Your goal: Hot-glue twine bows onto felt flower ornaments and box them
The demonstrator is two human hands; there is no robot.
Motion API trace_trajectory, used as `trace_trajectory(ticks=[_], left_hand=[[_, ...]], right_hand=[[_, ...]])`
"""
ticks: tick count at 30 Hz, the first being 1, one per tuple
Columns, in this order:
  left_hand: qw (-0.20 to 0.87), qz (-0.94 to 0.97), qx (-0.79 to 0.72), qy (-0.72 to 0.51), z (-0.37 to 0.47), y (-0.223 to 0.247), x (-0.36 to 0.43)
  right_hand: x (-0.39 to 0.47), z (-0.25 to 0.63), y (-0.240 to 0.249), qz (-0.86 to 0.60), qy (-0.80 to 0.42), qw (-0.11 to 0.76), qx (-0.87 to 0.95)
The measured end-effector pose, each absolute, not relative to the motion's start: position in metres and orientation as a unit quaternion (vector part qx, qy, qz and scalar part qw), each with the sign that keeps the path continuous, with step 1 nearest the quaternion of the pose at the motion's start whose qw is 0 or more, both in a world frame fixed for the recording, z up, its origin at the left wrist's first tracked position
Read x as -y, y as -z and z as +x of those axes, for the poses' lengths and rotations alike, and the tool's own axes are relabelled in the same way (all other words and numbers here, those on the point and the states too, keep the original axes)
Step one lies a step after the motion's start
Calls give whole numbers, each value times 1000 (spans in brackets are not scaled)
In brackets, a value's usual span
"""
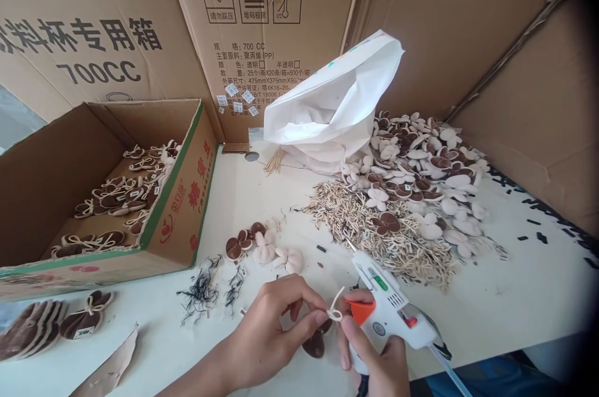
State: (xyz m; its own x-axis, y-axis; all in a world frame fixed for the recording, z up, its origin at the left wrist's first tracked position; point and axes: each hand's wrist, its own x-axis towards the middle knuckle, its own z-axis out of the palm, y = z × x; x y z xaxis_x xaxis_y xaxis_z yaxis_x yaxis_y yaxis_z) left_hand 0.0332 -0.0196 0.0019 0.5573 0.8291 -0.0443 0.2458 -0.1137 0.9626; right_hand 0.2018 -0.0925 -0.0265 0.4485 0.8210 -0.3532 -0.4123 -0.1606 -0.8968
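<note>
Our left hand (281, 316) pinches a looped cream cord (334, 313) above the tabletop (496, 303), toward its near edge. Our right hand (388, 362) grips a glue gun (390, 300), thumb just beside the cord.

Both hands (276, 316) (387, 367) close together, fingers (309, 294) bent

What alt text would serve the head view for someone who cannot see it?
The left hand pinches a cream loop while the right hand, close beside it, holds a glue gun at a white table. Behind lie heaped cords and rounded pieces beside a white bag; on the left, an open box holds bow-tied pieces.
</note>
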Motion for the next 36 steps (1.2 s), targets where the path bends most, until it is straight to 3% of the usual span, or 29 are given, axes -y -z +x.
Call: trace_trajectory(ticks=[4,16,25,36], left_hand=[[523,719,-366,-274,34,-2,20],[322,788,-326,-411,35,16,23],[276,831,-295,-383,33,16,23],[305,814,-308,-386,30,10,20]], right_hand=[[90,200,22,-577,-480,631,194],[92,198,28,-571,-482,635,197],[90,195,23,-569,-476,641,200],[90,204,27,-550,-510,620,230]])
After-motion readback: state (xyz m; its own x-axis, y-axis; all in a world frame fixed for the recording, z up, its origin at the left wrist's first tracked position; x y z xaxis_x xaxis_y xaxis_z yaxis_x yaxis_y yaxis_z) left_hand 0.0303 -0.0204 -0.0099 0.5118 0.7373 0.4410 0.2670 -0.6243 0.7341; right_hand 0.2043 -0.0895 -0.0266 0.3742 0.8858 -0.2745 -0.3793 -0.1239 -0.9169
